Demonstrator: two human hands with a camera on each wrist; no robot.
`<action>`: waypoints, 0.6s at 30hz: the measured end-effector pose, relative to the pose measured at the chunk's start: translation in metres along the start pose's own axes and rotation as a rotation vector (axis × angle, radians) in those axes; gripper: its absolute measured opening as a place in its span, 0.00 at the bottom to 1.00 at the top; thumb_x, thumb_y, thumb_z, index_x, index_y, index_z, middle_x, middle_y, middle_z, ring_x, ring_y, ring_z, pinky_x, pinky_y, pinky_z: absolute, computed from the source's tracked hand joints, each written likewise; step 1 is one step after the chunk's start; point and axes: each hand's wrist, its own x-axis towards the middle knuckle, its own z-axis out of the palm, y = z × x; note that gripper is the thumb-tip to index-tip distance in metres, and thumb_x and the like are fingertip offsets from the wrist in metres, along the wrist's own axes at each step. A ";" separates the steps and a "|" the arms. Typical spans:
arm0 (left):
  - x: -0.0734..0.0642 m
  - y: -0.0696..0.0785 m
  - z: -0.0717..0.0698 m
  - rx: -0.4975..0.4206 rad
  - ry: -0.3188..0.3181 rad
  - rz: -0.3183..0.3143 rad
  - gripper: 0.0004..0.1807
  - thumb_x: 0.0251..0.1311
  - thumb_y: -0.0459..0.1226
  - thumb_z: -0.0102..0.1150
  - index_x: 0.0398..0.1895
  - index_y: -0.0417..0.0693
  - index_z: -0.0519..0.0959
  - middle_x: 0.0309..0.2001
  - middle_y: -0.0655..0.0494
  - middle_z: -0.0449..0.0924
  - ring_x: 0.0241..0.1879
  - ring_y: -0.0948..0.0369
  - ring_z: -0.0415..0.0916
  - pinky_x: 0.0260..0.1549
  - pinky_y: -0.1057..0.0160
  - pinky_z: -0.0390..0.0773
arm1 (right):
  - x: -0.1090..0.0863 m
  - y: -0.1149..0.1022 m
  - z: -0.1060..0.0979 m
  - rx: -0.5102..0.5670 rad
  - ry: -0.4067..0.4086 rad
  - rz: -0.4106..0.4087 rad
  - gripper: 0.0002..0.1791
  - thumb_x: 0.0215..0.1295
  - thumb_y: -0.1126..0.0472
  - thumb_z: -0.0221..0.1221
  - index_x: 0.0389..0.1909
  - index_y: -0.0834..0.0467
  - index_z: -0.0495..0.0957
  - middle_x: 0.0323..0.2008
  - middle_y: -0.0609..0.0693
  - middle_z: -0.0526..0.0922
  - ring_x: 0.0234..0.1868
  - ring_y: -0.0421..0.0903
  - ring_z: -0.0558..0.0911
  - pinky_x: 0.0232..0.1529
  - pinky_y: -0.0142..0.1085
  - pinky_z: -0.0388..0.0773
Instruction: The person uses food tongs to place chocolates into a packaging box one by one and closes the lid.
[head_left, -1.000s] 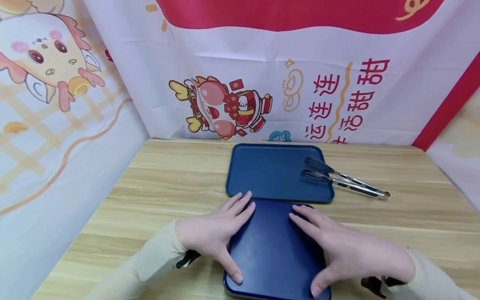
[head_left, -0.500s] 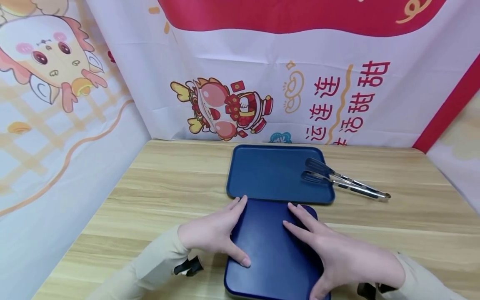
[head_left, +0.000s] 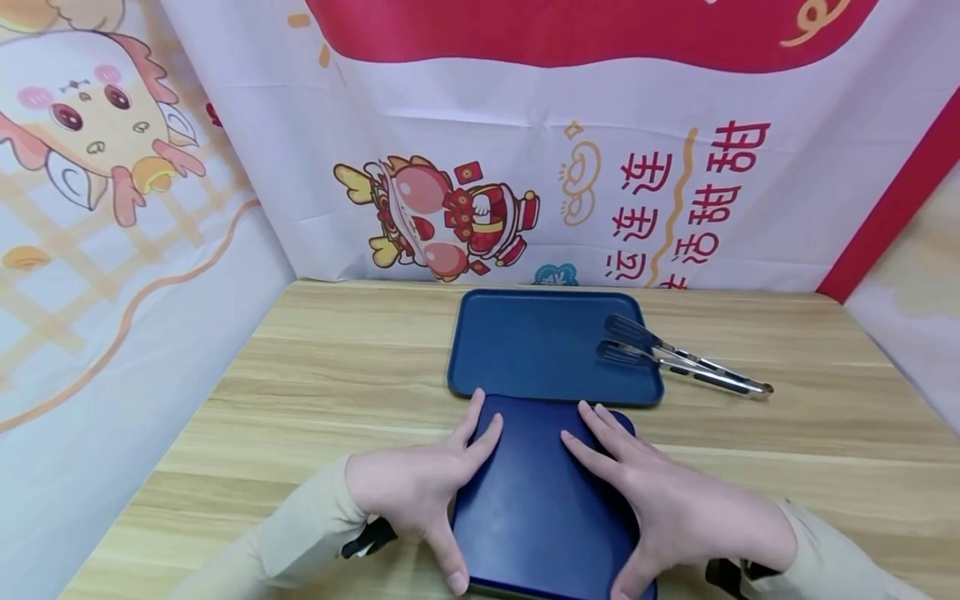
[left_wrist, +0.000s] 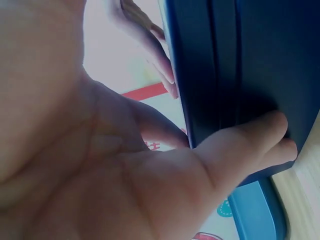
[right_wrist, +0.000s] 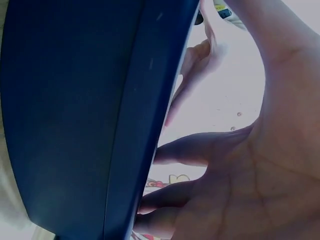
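A dark blue rectangular box (head_left: 543, 508) with a smooth flat top lies on the wooden table, long sides running away from me. My left hand (head_left: 408, 487) touches its left side, two fingertips near the far left corner and the thumb at the near left. On the opposite side my right hand (head_left: 678, 508) spreads over the edge, fingertips on the top and thumb near the front corner. In the left wrist view, the fingers (left_wrist: 245, 140) lie against the box's grooved side. In the right wrist view, straight fingers (right_wrist: 185, 150) reach the box's edge.
A blue tray (head_left: 525, 350) sits directly behind the box. Tongs (head_left: 705, 371) with dark slotted heads rest partly on its right side, their metal handles reaching onto the table (head_left: 330, 358). A printed cloth (head_left: 450, 108) hangs behind the table.
My left thumb has moved from the top of the box toward its near left edge, and the left fingers have spread. The right fingertips have shifted slightly inward. Tray and tongs are unchanged.
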 end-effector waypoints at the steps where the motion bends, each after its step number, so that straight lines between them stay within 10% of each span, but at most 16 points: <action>1: 0.000 0.000 0.001 -0.007 -0.002 -0.008 0.79 0.35 0.58 0.80 0.78 0.47 0.29 0.70 0.50 0.03 0.74 0.48 0.39 0.66 0.60 0.57 | 0.000 0.000 0.000 0.004 -0.005 0.006 0.73 0.30 0.24 0.70 0.78 0.52 0.51 0.78 0.53 0.32 0.75 0.59 0.35 0.61 0.68 0.54; 18: 0.000 -0.009 -0.004 -0.039 0.042 -0.024 0.73 0.45 0.60 0.73 0.78 0.45 0.29 0.74 0.50 0.12 0.74 0.53 0.37 0.68 0.58 0.52 | 0.006 0.011 -0.006 0.005 0.053 0.053 0.73 0.30 0.24 0.69 0.78 0.54 0.51 0.77 0.59 0.34 0.74 0.66 0.38 0.61 0.69 0.53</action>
